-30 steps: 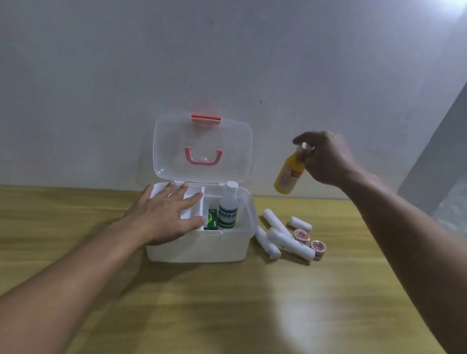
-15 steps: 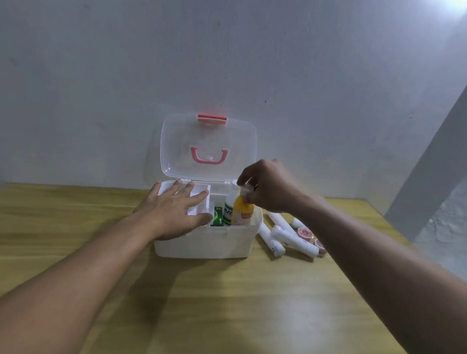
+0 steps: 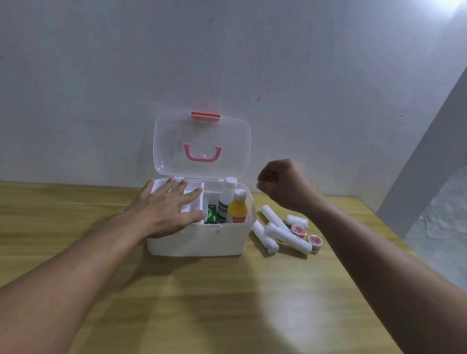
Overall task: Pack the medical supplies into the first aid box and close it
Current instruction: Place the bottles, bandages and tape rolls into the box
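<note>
A white first aid box [image 3: 201, 241] stands on the wooden table with its clear lid [image 3: 201, 145] raised against the wall. Inside stand a yellow bottle [image 3: 237, 209], a white bottle with a green label [image 3: 226, 198] and a green packet [image 3: 211, 214]. My left hand [image 3: 167, 207] lies flat with straight fingers on the box's white inner tray [image 3: 190, 204]. My right hand [image 3: 285, 182] hovers right of the box with fingers loosely curled, holding nothing. Several white bandage rolls [image 3: 288, 235] and two small pink-lidded jars [image 3: 299, 230] lie on the table below it.
The wooden table [image 3: 215, 302] runs to a grey wall just behind the box. A white pillar [image 3: 441, 144] rises at the right, beyond the table's right edge, with floor behind it.
My right hand lowered the yellow bottle into the box beside the white bottle, let go of it, and drew back up and to the right. My left hand stayed on the tray.
</note>
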### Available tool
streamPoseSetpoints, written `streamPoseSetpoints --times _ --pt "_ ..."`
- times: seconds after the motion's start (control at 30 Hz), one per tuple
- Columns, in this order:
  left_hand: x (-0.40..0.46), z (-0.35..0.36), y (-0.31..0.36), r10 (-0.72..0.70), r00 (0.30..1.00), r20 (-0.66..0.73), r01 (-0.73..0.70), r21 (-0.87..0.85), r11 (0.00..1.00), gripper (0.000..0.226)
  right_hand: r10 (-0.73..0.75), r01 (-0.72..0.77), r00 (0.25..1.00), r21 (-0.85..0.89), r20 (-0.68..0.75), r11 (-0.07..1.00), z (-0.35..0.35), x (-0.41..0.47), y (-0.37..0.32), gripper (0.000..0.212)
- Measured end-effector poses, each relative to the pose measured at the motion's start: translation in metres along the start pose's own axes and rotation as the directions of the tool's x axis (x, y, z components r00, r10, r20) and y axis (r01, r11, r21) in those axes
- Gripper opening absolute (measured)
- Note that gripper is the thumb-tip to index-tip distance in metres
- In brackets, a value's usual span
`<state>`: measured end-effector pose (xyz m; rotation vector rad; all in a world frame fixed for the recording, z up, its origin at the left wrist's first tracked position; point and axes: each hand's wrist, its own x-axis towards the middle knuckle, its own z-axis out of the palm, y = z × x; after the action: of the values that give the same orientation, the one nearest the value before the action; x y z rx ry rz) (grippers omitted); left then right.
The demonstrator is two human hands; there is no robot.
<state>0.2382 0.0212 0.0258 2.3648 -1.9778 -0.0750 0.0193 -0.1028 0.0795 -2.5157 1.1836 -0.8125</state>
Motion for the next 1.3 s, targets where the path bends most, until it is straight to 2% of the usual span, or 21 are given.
streamPoseSetpoints --times 0.03,0.1,0.17,0.2,0.27,0.37,0.43,0.53,0.8,0.87,0.97,1.07,1.13,1.3 --pt "0.0 0.0 0.0 0.001 1.0 0.002 -0.001 -0.005 1.0 0.077 0.023 -0.022 1.0 -0.052 0.021 0.998 -0.001 0.0 0.009 0.011" --pt "0.001 0.0 0.0 0.002 1.0 0.001 -0.002 0.001 1.0 0.076 0.09 -0.044 0.971 -0.206 0.221 0.977 0.001 -0.005 0.024 0.022" --pt "0.001 0.0 0.0 0.001 1.0 0.0 -0.001 0.019 1.0 0.072 0.196 -0.054 0.887 -0.327 0.419 0.944 0.008 -0.014 0.034 0.042" --pt "0.002 0.001 -0.001 0.002 1.0 -0.002 -0.002 0.027 1.0 0.07 0.231 -0.058 0.856 -0.358 0.463 0.932 0.013 -0.018 0.039 0.048" --pt "0.002 0.001 -0.001 0.0 1.0 -0.001 0.0 0.034 0.999 0.07 0.247 -0.072 0.859 -0.37 0.449 0.926 0.019 -0.021 0.044 0.047" --pt "0.002 0.001 -0.001 -0.005 1.0 0.005 0.005 0.041 0.999 0.075 0.244 -0.126 0.911 -0.338 0.333 0.933 0.015 -0.015 0.043 0.034" --pt "0.003 0.002 -0.001 0.002 1.0 -0.001 -0.002 0.052 0.999 0.07 0.281 -0.189 0.914 -0.308 0.292 0.933 0.009 -0.005 0.04 0.027" --pt "0.003 0.003 -0.002 0.006 1.0 -0.011 -0.005 0.06 0.998 0.063 0.377 -0.3 0.876 -0.273 0.301 0.914 0.008 0.007 0.04 0.025" --pt "0.003 0.003 -0.002 0.001 1.0 -0.01 -0.001 0.054 0.999 0.063 0.436 -0.33 0.828 -0.322 0.354 0.888 0.026 0.026 0.042 0.038" --pt "0.003 0.003 -0.002 0.002 1.0 -0.012 -0.001 0.048 0.999 0.063 0.433 -0.31 0.826 -0.353 0.36 0.883 0.031 0.028 0.043 0.034" --pt "0.003 0.002 -0.002 0.003 1.0 -0.017 -0.003 0.046 0.999 0.063 0.447 -0.29 0.819 -0.413 0.36 0.863 0.042 0.027 0.044 0.014" --pt "0.002 0.002 -0.002 0.003 1.0 -0.02 -0.002 0.042 0.999 0.062 0.451 -0.292 0.819 -0.42 0.354 0.859 0.05 0.025 0.046 0.019" --pt "0.002 0.003 -0.002 0.002 1.0 -0.02 -0.001 0.036 0.999 0.063 0.442 -0.3 0.826 -0.39 0.35 0.87 0.05 0.025 0.049 0.035" --pt "0.002 0.003 -0.002 -0.002 1.0 -0.01 0.002 0.024 1.0 0.063 0.384 -0.329 0.856 -0.209 0.345 0.921 0.021 0.032 0.047 0.046"
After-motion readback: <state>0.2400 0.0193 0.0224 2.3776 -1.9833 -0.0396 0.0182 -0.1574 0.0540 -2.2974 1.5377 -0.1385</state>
